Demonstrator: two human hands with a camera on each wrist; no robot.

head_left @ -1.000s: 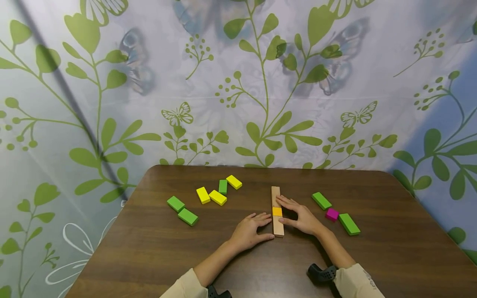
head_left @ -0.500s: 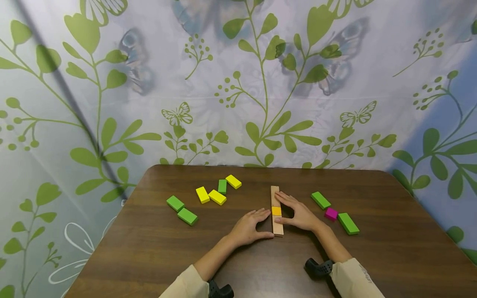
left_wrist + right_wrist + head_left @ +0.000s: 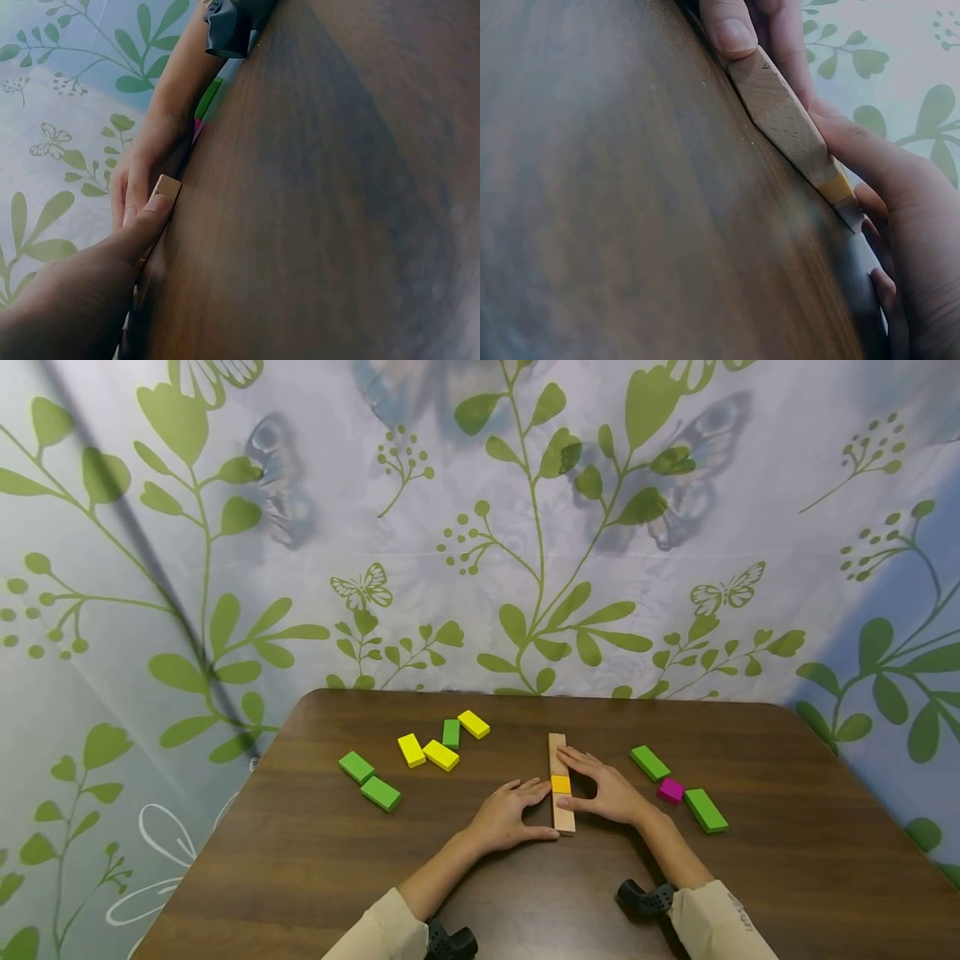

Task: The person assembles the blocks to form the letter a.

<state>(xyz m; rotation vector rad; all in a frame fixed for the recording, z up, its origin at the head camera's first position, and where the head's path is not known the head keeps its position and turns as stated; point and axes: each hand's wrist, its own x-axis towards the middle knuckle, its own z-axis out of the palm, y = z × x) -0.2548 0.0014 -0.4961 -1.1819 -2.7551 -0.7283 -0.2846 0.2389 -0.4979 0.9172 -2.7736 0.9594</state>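
Note:
A straight row lies on the brown table in the head view: a far plain wooden block (image 3: 557,747), a small orange block (image 3: 560,784) in the middle and a near plain wooden block (image 3: 565,821). Along the row's left side is my left hand (image 3: 506,818), fingers extended to the orange block and thumb at the near end. My right hand (image 3: 611,795) touches the row from the right, index finger at the far block and thumb at the near one. The right wrist view shows the left thumb (image 3: 733,34) against the near block's end.
Left of the row lie several yellow blocks (image 3: 441,756) and green blocks (image 3: 380,793). On the right are two green blocks (image 3: 706,811) with a magenta block (image 3: 671,791) between them. A patterned cloth (image 3: 420,527) hangs behind the table's far edge (image 3: 675,701).
My right index finger has slid slightly toward the far end of the row, and the right thumb has shifted a little left over the near block. The row stays in place.

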